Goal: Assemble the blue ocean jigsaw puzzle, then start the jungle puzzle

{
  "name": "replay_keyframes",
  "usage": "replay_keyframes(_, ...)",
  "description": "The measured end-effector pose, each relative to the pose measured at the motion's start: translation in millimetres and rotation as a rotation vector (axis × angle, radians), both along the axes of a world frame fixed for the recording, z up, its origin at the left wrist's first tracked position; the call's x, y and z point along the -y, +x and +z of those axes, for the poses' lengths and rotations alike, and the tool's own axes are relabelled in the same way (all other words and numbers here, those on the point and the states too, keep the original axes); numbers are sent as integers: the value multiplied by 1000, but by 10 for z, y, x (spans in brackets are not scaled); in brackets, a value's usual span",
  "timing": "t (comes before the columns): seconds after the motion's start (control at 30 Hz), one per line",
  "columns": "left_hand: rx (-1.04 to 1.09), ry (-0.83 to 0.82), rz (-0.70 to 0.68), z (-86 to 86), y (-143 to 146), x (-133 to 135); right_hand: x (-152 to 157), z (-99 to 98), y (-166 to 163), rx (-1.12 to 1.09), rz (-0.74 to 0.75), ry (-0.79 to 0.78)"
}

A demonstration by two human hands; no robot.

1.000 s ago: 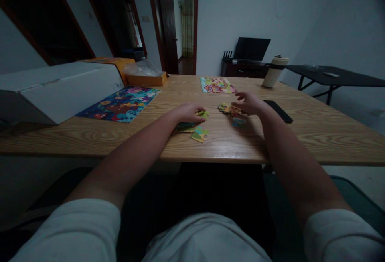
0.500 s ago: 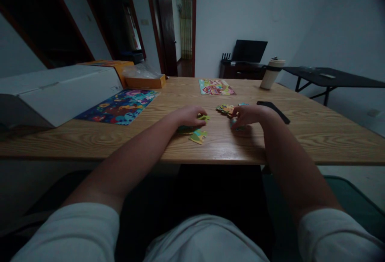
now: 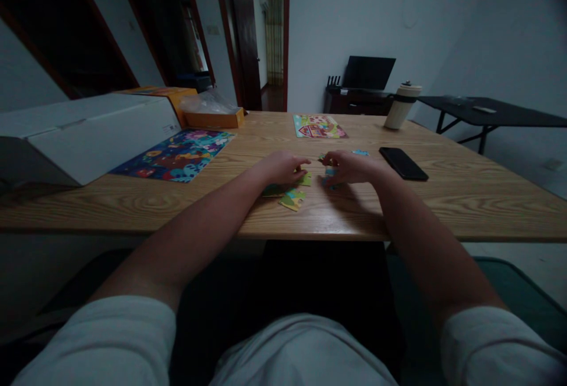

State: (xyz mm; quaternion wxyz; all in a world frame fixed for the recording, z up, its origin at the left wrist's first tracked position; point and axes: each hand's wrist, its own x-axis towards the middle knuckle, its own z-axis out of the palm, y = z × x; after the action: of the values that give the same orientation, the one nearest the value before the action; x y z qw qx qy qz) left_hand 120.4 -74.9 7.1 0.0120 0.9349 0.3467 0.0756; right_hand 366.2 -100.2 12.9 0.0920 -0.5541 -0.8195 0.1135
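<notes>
My left hand [image 3: 282, 168] rests low over green and yellow puzzle pieces [image 3: 292, 199] near the table's front. Its index finger points out to the right, apart from the thumb, and part of the pieces is hidden beneath the hand. To the right, my right hand [image 3: 349, 167] has its fingers curled around a light blue puzzle piece [image 3: 329, 173], just above or on the wood. Behind those fingers a darker puzzle piece [image 3: 321, 156] peeks out, mostly covered. Another blue piece [image 3: 360, 152] lies beyond the right hand.
A black phone [image 3: 403, 164] lies right of my right hand, with a cream tumbler [image 3: 400, 108] farther back. A pink and green picture sheet [image 3: 319, 127] lies ahead. At left are a blue picture sheet [image 3: 177, 155], a white box [image 3: 97, 132] and an orange tray [image 3: 217, 120].
My right hand has moved left with the blue piece, toward my left hand, uncovering more of the phone. My left index finger has straightened out from the green piece.
</notes>
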Motion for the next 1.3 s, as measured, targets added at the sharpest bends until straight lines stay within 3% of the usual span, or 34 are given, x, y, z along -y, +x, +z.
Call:
replay_keyframes(0.27, -44, -153, -64, 54, -77, -1, 28, -21, -147, -182, 144, 55)
replay_keyframes(0.5, -5, 105, 21, -1, 1, -21, 15, -33, -149, -353, 80, 43)
replay_keyframes(0.6, 106, 134, 59, 12, -13, -63, 4, -55, -174, -435, 68, -9)
replay_keyframes(0.77, 335, 8, 33, -10, -21, -107, -36, -106, -240, -493, 51, -10)
replay_keyframes(0.97, 386, -162, -10, -27, 35, -92, -67, -99, -214, -474, 31, 3)
replay_keyframes(1.07, 341, -152, 69, 57, -103, -158, -59, 2, -68, -488, -38, 4)
replay_keyframes(1.17, 192, -149, 268, 155, -360, -264, -82, 89, 161, -526, -169, 59)
replay_keyframes(1.3, -79, -296, 427, 229, -664, -397, -197, 44, 426, -370, -336, 52)
